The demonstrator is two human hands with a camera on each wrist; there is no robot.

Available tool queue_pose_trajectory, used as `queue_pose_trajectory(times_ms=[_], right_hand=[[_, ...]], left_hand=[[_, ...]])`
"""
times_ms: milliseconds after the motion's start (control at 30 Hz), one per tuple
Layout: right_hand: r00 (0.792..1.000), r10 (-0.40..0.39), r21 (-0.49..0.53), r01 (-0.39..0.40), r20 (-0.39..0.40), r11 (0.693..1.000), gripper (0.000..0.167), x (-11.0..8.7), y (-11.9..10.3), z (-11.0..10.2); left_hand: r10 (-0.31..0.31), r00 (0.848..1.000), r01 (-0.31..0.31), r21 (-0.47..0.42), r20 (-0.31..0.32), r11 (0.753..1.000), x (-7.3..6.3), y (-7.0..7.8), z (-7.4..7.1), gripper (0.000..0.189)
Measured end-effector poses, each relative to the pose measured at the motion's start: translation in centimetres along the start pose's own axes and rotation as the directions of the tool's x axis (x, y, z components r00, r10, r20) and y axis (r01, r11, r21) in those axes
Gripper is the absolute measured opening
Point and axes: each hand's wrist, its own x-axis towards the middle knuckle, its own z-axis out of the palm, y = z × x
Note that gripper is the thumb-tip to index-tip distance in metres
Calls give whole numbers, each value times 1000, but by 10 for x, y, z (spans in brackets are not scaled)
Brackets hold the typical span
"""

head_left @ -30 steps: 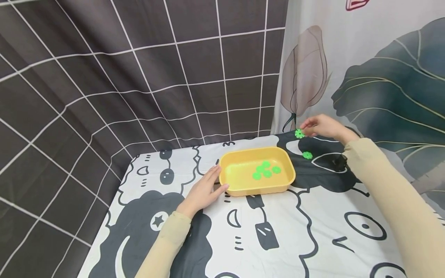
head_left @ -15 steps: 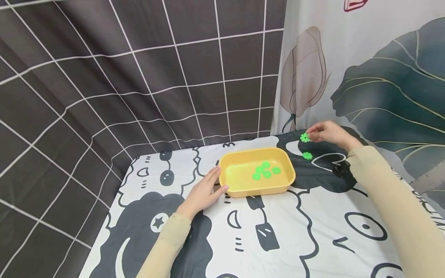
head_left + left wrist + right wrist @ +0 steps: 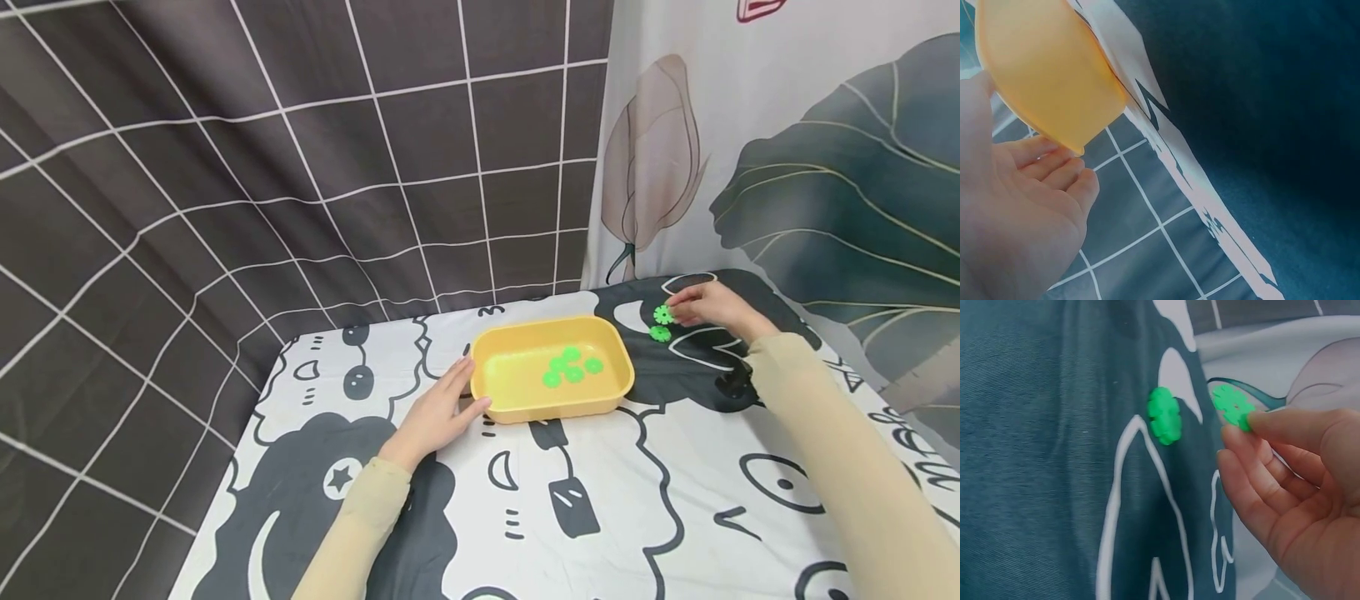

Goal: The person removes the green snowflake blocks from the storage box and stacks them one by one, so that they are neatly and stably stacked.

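In the head view my right hand (image 3: pixel 708 307) pinches a green notched plastic disc (image 3: pixel 663 315) between thumb and fingertips. The right wrist view shows this disc (image 3: pixel 1232 406) standing out past the thumb tip. A second green disc (image 3: pixel 1164 416) lies on the dark part of the printed cloth, just to one side of the held one. My left hand (image 3: pixel 435 414) lies against the left end of a yellow plastic basin (image 3: pixel 555 412), fingers and thumb spread along its rim. From the left wrist, the fingertips (image 3: pixel 1060 159) show right at the basin's edge.
Several green discs (image 3: pixel 573 374) lie in the right half of the basin. The surface is covered by a black-and-white cartoon cloth (image 3: pixel 517 533). A dark grid-patterned curtain (image 3: pixel 337 183) hangs behind, and a leaf-print curtain (image 3: pixel 675 150) borders the right side.
My right hand has moved slightly right and nearer with its disc, which now sits close beside the loose disc on the cloth. The left hand and basin stay put.
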Motion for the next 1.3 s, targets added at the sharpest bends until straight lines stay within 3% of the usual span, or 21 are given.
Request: queue_pose_trajectory(times_ms=[267, 867, 1300], right_hand=[[999, 38, 64, -38, 4, 997, 36, 4, 9, 9], [995, 101, 69, -102, 14, 992, 38, 7, 25, 19], [997, 79, 47, -79, 2, 996, 36, 5, 24, 20]], left_hand=[[1, 1000, -1, -5, 0, 1000, 0, 0, 0, 79], [-5, 1000, 5, -8, 5, 1000, 0, 0, 1, 80], [-10, 1000, 10, -9, 6, 1000, 0, 1, 1, 81]])
